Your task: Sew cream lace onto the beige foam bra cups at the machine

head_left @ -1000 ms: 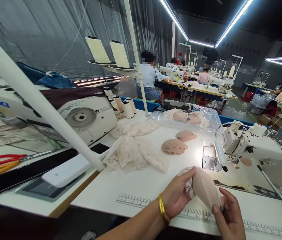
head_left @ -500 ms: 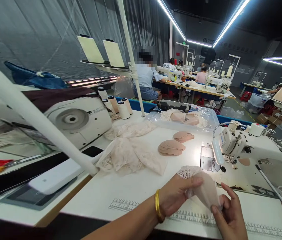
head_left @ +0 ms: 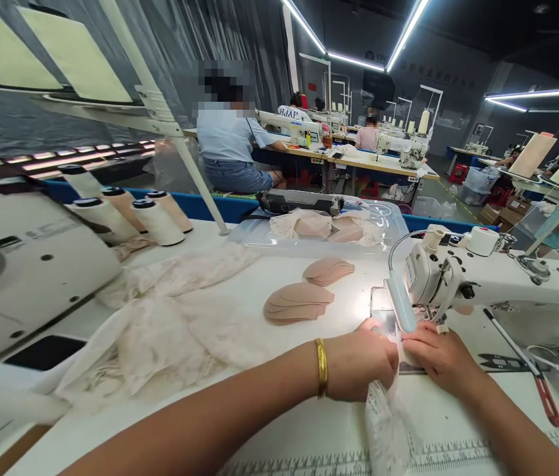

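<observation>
My left hand (head_left: 366,360), with a gold bangle at the wrist, is closed on a pale lace fabric piece (head_left: 383,423) that hangs down toward the table's front edge. My right hand (head_left: 441,357) has its bent fingers on the same fabric, close under the sewing machine head (head_left: 425,274). The fabric's upper end and the presser foot are largely hidden by my fingers and the lamp (head_left: 401,304). To the left lie two fanned stacks of beige cup-shaped pieces, the nearer stack (head_left: 297,304) and the farther stack (head_left: 328,271).
Heaped lace fabric (head_left: 160,344) covers the table's left part. Behind stand thread cones (head_left: 158,221) and a clear plastic tray (head_left: 393,231) holding more pieces. At right lie black thread snips (head_left: 500,362) and a red-handled tool (head_left: 547,400). A person (head_left: 232,145) sits beyond.
Both hands have moved forward to the machine with the lace piece, which was held up between them over the table. The view has shifted closer and to the right.
</observation>
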Available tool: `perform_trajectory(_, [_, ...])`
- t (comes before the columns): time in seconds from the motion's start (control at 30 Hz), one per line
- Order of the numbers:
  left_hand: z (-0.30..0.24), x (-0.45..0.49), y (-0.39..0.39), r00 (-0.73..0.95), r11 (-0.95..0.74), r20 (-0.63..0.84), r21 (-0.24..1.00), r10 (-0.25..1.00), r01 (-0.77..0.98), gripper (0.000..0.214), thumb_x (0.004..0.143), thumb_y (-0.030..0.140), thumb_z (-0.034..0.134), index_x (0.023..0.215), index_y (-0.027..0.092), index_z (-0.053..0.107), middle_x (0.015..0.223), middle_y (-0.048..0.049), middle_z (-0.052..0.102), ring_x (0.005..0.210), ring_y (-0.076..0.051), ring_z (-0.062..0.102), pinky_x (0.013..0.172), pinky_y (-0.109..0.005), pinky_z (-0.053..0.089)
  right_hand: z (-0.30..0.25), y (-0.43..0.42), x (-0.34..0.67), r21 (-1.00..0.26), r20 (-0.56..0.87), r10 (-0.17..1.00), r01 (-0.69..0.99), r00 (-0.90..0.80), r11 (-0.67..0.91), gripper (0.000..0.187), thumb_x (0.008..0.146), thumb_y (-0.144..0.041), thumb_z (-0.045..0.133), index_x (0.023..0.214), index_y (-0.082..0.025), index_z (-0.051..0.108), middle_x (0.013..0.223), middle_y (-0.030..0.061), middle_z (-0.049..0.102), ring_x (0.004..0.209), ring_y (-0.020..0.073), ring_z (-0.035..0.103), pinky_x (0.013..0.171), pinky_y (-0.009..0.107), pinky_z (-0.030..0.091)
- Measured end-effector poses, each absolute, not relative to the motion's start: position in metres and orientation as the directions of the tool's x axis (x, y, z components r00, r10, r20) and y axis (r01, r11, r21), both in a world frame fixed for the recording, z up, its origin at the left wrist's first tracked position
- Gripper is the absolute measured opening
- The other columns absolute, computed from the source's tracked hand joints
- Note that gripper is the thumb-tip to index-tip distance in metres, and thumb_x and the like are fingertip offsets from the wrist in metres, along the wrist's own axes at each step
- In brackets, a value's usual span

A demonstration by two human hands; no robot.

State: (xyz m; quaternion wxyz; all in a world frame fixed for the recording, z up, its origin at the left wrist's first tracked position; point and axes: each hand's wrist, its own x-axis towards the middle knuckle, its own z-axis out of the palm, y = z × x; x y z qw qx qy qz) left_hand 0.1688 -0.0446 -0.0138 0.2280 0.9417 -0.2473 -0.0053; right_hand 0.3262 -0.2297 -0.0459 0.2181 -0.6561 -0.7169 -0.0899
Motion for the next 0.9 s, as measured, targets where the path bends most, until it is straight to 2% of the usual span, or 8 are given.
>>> perform_trajectory(0.17, [-0.014, 0.168, -0.041, 0.891, -0.755, 0.167, 0.48, -0.422, -0.447, 0.016, 0.068, 0.007, 0.069, 0.068, 0.023, 0.071, 0.1, -0.0028, 0.074, 0.086, -0.022, 0.065, 0.11, -0.047, 0.03, -0.044, -0.239, 0.324, -0.22, 0.349, 0.936, 0.969, -0.031, 0.114, 0.039, 0.097, -0.009, 0.041, 0.107, -0.028, 0.073, 0.106, 0.0043, 0.076, 0.096, 0.021, 0.064, 0.074, 0.031, 0.05])
perform_trajectory(0.33, [-0.016, 0.169, -0.039, 0.889, -0.752, 0.18, 0.478, -0.422, -0.454, 0.013, 0.07, 0.011, 0.07, 0.073, 0.024, 0.073, 0.102, -0.0052, 0.075, 0.087, -0.024, 0.065, 0.109, -0.048, 0.03, -0.052, -0.236, 0.326, -0.17, 0.361, 0.932, 0.985, 0.028, 0.036, 0.037, 0.098, -0.009, 0.043, 0.111, -0.026, 0.073, 0.105, 0.0052, 0.075, 0.1, 0.0227, 0.063, 0.074, 0.031, 0.047])
perform_trajectory(0.53, [-0.019, 0.171, -0.038, 0.893, -0.745, 0.189, 0.496, -0.408, -0.446, 0.025, 0.068, 0.004, 0.065, 0.077, 0.025, 0.075, 0.101, -0.0041, 0.075, 0.085, -0.022, 0.065, 0.11, -0.045, 0.029, -0.059, -0.236, 0.328, -0.114, 0.397, 0.914, 0.993, 0.079, -0.036, 0.034, 0.097, -0.011, 0.046, 0.11, -0.028, 0.073, 0.092, 0.0031, 0.072, 0.089, 0.0208, 0.063, 0.073, 0.029, 0.044])
perform_trajectory(0.7, [-0.019, 0.173, -0.037, 0.896, -0.751, 0.208, 0.489, -0.392, -0.443, 0.016, 0.071, 0.011, 0.066, 0.072, 0.025, 0.074, 0.096, -0.0035, 0.076, 0.083, -0.021, 0.064, 0.109, -0.042, 0.031, -0.059, -0.234, 0.328, -0.09, 0.408, 0.907, 0.994, 0.1, -0.069, 0.032, 0.095, -0.011, 0.049, 0.11, -0.029, 0.071, 0.095, 0.0029, 0.073, 0.087, 0.0206, 0.062, 0.071, 0.028, 0.043])
perform_trajectory(0.9, [-0.021, 0.174, -0.034, 0.889, -0.764, 0.229, 0.456, -0.396, -0.457, 0.013, 0.072, 0.012, 0.068, 0.072, 0.024, 0.073, 0.099, -0.0042, 0.075, 0.08, -0.022, 0.064, 0.105, -0.044, 0.031, -0.061, -0.235, 0.331, -0.065, 0.358, 0.931, 0.996, 0.075, -0.055, 0.037, 0.093, -0.007, 0.044, 0.113, -0.026, 0.069, 0.102, 0.0038, 0.073, 0.092, 0.0214, 0.062, 0.068, 0.029, 0.04])
